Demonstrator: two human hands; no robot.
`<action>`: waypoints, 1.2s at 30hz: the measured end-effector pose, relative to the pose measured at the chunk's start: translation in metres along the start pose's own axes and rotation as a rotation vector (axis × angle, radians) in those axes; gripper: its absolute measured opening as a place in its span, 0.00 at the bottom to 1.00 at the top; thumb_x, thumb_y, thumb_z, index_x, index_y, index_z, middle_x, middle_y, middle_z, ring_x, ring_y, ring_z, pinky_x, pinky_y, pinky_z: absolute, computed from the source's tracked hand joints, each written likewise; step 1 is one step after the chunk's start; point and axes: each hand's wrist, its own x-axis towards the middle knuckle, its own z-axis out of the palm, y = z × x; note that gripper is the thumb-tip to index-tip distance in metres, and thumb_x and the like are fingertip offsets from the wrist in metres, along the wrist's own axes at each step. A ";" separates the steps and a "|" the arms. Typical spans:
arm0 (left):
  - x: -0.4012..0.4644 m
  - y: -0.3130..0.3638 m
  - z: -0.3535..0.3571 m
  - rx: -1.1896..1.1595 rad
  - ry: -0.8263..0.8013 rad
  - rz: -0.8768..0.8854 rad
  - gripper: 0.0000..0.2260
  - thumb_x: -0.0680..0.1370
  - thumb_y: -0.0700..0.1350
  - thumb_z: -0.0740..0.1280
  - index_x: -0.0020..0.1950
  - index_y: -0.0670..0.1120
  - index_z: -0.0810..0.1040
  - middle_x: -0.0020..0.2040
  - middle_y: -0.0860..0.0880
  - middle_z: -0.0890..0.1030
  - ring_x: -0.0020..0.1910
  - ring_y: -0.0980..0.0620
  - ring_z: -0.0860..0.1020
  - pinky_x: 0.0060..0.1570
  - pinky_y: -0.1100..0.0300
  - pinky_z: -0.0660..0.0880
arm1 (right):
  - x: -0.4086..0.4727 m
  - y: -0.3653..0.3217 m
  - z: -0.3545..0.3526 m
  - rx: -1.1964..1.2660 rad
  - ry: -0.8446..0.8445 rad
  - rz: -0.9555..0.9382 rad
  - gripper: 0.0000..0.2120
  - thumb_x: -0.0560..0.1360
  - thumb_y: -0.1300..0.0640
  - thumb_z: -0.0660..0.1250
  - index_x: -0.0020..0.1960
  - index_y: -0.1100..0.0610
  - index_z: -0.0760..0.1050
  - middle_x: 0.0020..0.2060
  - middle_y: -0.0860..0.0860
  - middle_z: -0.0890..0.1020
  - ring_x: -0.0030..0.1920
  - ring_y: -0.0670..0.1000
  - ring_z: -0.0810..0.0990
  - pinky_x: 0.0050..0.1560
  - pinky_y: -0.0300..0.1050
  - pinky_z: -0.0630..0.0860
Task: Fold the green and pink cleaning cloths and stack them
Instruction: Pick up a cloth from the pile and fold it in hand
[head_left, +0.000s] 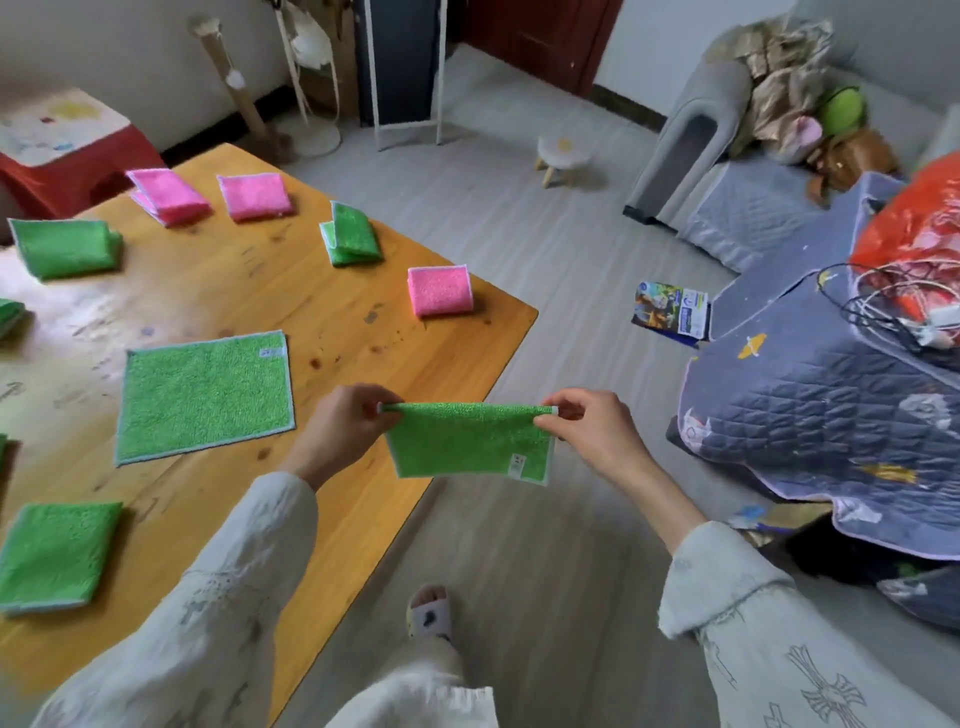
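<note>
1. Nearest the camera, two pale sleeves reach forward, and between them hangs a green cloth (470, 441), already doubled over, its fold line uppermost and its long axis running left to right across the view.
2. Left hand (345, 423) pinches the fold's left corner between thumb and curled fingers; right hand (587, 423) pinches the right corner the same way. Both are grasping the cloth, which is stretched taut between them.
3. Held cloth hangs in the air just past the near right edge of the worktop (332, 322), mostly over the floor, its lower edge free and a small label showing near its bottom right corner.
4. Deciding relation, as I judge it: the worktop lies to the left of the cloth, so the left hand is nearer to it, and the next fold would bring one short end across to the other along the long axis.
5. On the worktop, a flat unfolded green cloth (205, 395) lies just left of the left hand.
6. Farther off sit folded pink cloths (440, 291) and other folded green cloths (353, 234), all apart and not yet stacked.
</note>
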 end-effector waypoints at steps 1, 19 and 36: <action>0.009 0.005 -0.004 0.003 0.019 -0.004 0.07 0.74 0.38 0.67 0.51 0.42 0.81 0.43 0.44 0.79 0.43 0.47 0.76 0.42 0.60 0.68 | 0.015 -0.006 -0.007 -0.015 -0.005 -0.025 0.09 0.70 0.57 0.71 0.50 0.57 0.80 0.42 0.51 0.80 0.46 0.48 0.78 0.49 0.40 0.74; 0.044 0.032 -0.049 -0.176 0.160 -0.279 0.11 0.74 0.46 0.68 0.56 0.50 0.75 0.43 0.51 0.78 0.43 0.50 0.77 0.45 0.58 0.75 | 0.181 -0.139 0.013 0.075 -0.723 -0.599 0.01 0.72 0.60 0.68 0.44 0.55 0.77 0.41 0.53 0.81 0.45 0.49 0.79 0.46 0.42 0.75; -0.025 0.033 -0.065 -1.105 0.718 -0.435 0.07 0.77 0.36 0.61 0.50 0.47 0.72 0.36 0.52 0.83 0.33 0.58 0.80 0.29 0.65 0.76 | 0.167 -0.157 0.080 0.231 -1.324 0.046 0.21 0.75 0.48 0.61 0.61 0.62 0.71 0.54 0.55 0.80 0.54 0.53 0.78 0.55 0.48 0.75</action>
